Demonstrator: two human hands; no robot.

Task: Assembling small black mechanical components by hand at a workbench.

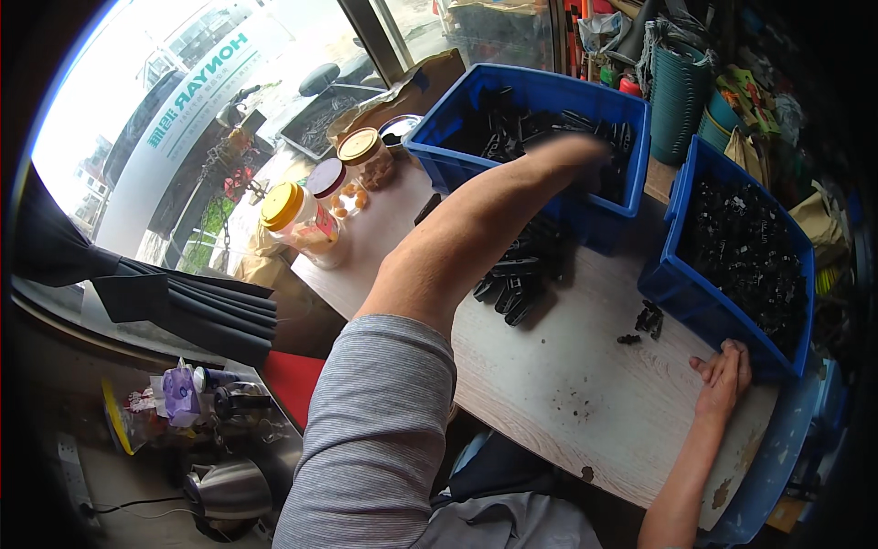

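Note:
My left arm reaches across the table into the far blue bin (631, 197), which holds many long black plastic parts (494, 128). My left hand (576, 156) is smeared by motion over those parts, and its fingers cannot be made out. Beneath my forearm, more long black parts (517, 279) lie heaped on the table. My right hand (721, 380) rests on the tabletop beside the right blue bin (713, 297), thumb apart from the fingers, with nothing visible in it. That bin is filled with small black parts (745, 247). Several small black pieces (649, 318) lie near it.
Lidded jars, one with a yellow lid (283, 206), stand along the table's window side. Stacked green baskets (681, 91) rise behind the bins. A steel kettle (229, 489) and a purple packet (181, 393) sit at lower left. The whitish table (549, 366) has worn edges.

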